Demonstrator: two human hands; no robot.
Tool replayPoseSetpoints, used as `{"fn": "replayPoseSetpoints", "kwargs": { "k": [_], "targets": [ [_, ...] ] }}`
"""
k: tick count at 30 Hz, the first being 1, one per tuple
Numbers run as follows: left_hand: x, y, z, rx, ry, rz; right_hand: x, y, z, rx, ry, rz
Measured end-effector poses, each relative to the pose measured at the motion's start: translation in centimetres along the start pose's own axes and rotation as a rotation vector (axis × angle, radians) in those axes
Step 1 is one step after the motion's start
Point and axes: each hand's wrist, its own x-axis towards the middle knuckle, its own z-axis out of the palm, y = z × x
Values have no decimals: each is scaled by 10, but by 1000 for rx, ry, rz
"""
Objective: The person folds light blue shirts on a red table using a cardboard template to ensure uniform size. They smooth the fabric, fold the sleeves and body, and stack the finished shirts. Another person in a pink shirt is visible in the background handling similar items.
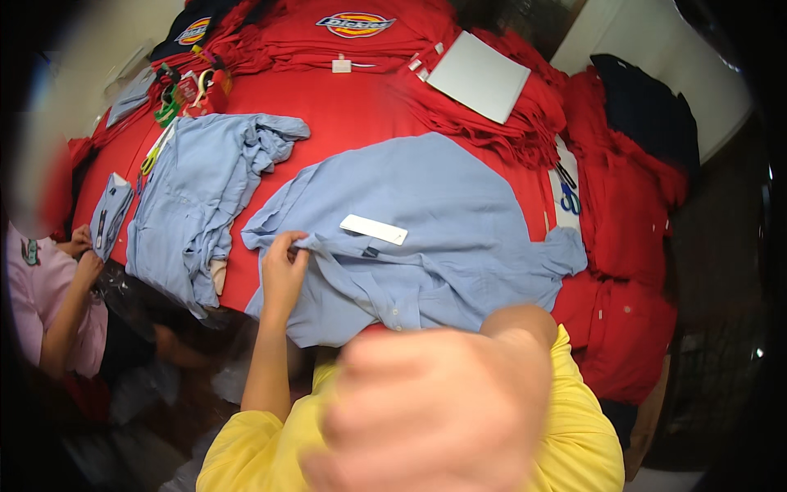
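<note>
A light blue button shirt [443,197] lies spread out in front of me on the red-covered table. My left hand [284,264] pinches the cloth at the shirt's left side, fingertips pressed together. On the shirt, near its collar, rests a white paper strip [374,230], just right of that hand. A small dark label [370,252] shows below the strip. My right hand [430,402] is raised close to the camera, over the lower edge of the picture. It is smeared by motion, so its fingers and anything in them cannot be made out.
Another blue shirt pile [193,197] lies to the left, beside yellow scissors [149,161]. A tape dispenser [211,90] stands behind it. Red garments [344,37] are stacked at the back. Blue-handled scissors [569,197] lie right. A co-worker's hands [86,250] hold a folded blue garment [111,213].
</note>
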Motion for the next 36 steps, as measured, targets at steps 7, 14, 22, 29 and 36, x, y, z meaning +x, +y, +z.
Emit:
{"fn": "replayPoseSetpoints", "kwargs": {
  "k": [7, 14, 22, 29, 36],
  "targets": [
    [-76, 9, -42, -33, -542, 121, -76, 270, 122, -137, -70, 673],
    [-92, -18, -129, -104, -54, -309, -77, 339, 182, -206, 196, 848],
    [-74, -15, -266, -418, 1003, 165, -74, 160, -121, -198, 947, 453],
    [-72, 41, -283, -728, 928, 253, -216, -24, -181, 567, 424, -51],
    [155, 38, -201, -361, 185, 303, -289, 80, -224, -48, 1109, 1044]
  ]
}}
